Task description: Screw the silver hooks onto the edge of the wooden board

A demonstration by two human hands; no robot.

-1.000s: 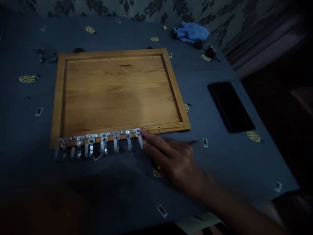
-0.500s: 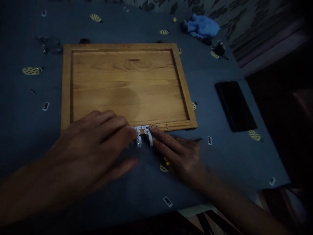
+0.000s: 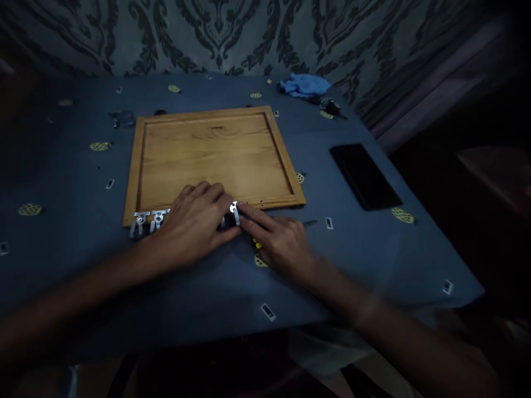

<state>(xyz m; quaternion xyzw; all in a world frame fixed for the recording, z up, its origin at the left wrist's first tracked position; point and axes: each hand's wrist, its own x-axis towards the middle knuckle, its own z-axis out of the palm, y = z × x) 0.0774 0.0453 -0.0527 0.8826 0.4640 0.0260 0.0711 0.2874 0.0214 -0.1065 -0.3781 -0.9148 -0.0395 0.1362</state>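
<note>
A framed wooden board lies on the table, with silver metal hooks along its near edge. My left hand reaches over that edge, fingers bent and thumb below, closed at a shiny metal hook and hiding part of the row. From the other side, my right hand pinches this same hook with its fingertips. Under the right palm shows the yellow and black handle of a screwdriver; its thin shaft pokes out to the right. Whether the palm grips it, I cannot tell.
A black phone-like slab lies right of the board. Behind it are a blue cloth and a small dark object. Small clear and metal items sit at the back left. Patterned cloth covers the table; a patterned curtain hangs behind.
The view has tilted up and pulled back, showing more curtain and the hooks at the left. My left hand has come down closer around the hook; my right fingertips stay on it.
</note>
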